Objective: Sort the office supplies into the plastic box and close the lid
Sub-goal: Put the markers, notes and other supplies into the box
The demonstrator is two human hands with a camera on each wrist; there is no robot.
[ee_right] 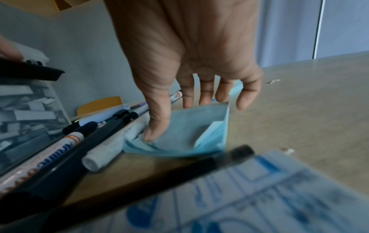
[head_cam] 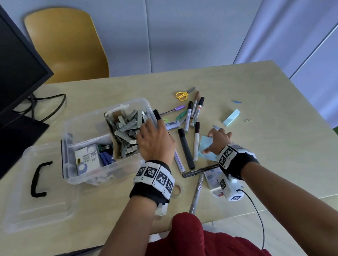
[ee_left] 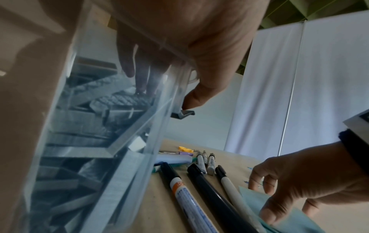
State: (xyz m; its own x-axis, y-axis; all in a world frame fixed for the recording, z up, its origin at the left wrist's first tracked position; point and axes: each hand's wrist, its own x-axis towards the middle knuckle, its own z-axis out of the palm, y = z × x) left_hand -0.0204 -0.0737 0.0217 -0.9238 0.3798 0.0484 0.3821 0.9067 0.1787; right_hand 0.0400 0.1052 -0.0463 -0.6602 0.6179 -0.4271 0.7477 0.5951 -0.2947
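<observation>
Not much lettering reads cleanly from here. The white marker (ee_right: 43,159) lying beside the plastic box (head_cam: 105,143) has an orange band and blue print, too smeared to spell out. A small white carton (head_cam: 87,158) in the box's near-left compartment carries a yellow-and-black logo I cannot read, and the blue-printed packet (head_cam: 211,177) under the right wrist is only a blur.

The left hand (head_cam: 155,140) sits over the box's right wall at about 9 o'clock from the pens, fingers dipped among the heaped staple strips (head_cam: 127,130) and thumb outside, pressing a black marker (head_cam: 157,114) against the rim. Through the clear wall the fingertips are hazy, so whether they grip any staples I cannot tell.

The right hand (head_cam: 218,140) is spread wide, fingers nearly straight, thumb and fingertips resting on a loose stack of pale blue sticky notes (ee_right: 179,134) on the surface (head_cam: 275,161).

Between the hands lie a long black marker (head_cam: 186,148) and a worn white pen (head_cam: 196,141). At 12 o'clock from them are more pens, a purple pen (head_cam: 176,108) and yellow-handled scissors (head_cam: 183,95). A second blue pad (head_cam: 231,117) lies at 2 o'clock, well apart. The clear lid (head_cam: 39,195) with its black handle rests at 8 o'clock of the box, off it. A monitor (head_cam: 6,78) is cut off at far left; a yellow chair (head_cam: 66,43) stands behind.
</observation>
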